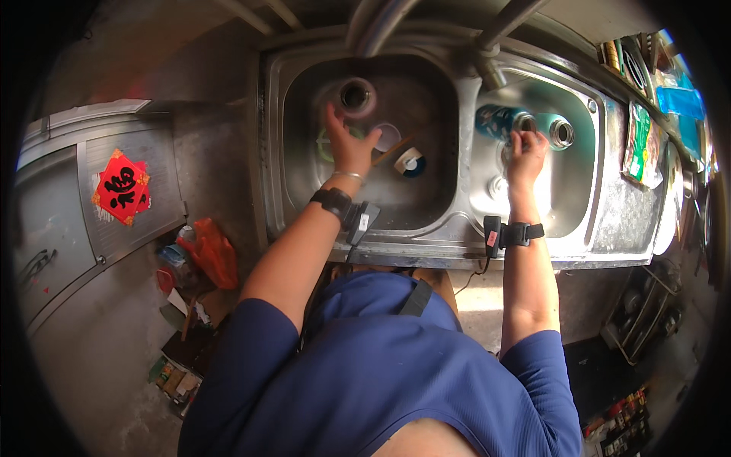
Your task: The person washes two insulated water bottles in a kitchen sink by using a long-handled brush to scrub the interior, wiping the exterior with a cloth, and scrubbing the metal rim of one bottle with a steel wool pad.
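My left hand (349, 149) hangs over the left sink basin (394, 211), thumb and fingers spread, holding nothing. Just beyond its fingertips stands a pale pink bottle (370, 103) with an uncovered mouth. Around and partly under the hand lie a light green ring-like piece (324, 149), a whitish round cup or lid (388, 137), a thin wooden stick (394, 150) and a blue-and-white bottle lid (412, 164). In the right basin (571, 194), my right hand (526, 160) pinches the mouth rim of a tilted blue patterned bottle (495, 121). Beside it rests a teal bottle (548, 127).
A faucet (491, 71) reaches over the right basin, with metal pipes (380, 25) at the back. A green-and-white package (641, 145) lies right of the sink. On the left are a cabinet with a red paper decoration (121, 187) and an orange plastic bag (214, 254).
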The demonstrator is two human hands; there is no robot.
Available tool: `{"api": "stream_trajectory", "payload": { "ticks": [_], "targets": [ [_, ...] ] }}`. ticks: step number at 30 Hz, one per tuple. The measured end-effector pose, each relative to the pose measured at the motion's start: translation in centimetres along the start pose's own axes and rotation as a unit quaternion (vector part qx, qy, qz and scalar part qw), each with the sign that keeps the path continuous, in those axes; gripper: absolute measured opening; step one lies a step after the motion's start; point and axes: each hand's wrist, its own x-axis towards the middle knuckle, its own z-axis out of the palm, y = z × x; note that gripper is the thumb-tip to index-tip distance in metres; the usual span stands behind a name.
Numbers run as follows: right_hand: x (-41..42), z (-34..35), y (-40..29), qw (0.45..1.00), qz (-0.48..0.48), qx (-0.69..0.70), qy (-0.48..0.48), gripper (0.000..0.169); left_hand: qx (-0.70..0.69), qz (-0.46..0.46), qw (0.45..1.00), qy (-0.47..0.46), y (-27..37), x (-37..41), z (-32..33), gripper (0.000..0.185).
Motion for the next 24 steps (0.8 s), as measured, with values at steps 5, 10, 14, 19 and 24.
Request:
{"api": "stream_trajectory", "payload": {
  "ticks": [5, 10, 14, 19, 24],
  "targets": [
    [-1.1, -0.4, -1.5, 0.998, -0.035, 0.053, 0.013, 0.032, 0.092, 0.057, 0.994, 0.03, -2.7, 2.7, 0.7, 0.113],
    [-3.5, -6.3, -4.8, 0.95, 0.138, 0.279, -0.035, 0.045, 0.038, 0.066, 0.997, 0.03, -5.6, 4.5, 1.6, 0.112],
    [-5.4, -9.2, -6.0, 0.829, 0.271, 0.483, -0.074, 0.053, 0.032, 0.088, 0.994, 0.053, -5.8, 5.3, 2.1, 0.103],
    [-6.3, -9.4, -8.3, 0.82, 0.271, 0.497, -0.079, 0.057, 0.085, 0.094, 0.992, -0.022, -2.2, 4.0, 0.7, 0.092],
    [-5.2, -8.4, -12.0, 0.813, 0.222, 0.527, -0.11, 0.062, 0.064, 0.151, 0.984, -0.067, -0.5, 2.5, -1.0, 0.089]
  ]
}}
